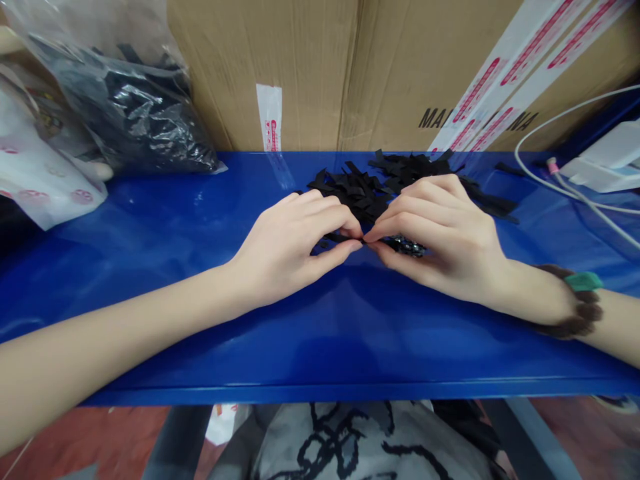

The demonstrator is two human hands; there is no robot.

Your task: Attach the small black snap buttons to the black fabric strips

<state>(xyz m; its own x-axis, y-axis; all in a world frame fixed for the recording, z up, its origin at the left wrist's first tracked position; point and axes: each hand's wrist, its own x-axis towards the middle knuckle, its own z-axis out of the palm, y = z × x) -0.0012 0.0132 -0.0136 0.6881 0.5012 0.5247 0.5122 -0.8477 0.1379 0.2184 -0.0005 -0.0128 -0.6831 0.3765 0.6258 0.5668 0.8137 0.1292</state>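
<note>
Both hands meet over the middle of a glossy blue table [350,333]. My left hand [300,240] pinches a thin black strip [336,237] between thumb and fingertips. Against its fingertips, my right hand [445,233] is pinched on the same small black piece. Small dark shiny pieces [407,245] show between the right thumb and fingers; what they are is unclear. Just behind the hands lies a loose pile of short black fabric strips [357,190], which continues to the right behind the right hand.
A large cardboard box [300,47] with tape stands along the back. Clear plastic bags, one holding black material [145,113], sit at the back left. A white device [607,160] and white cables [570,190] lie at the right.
</note>
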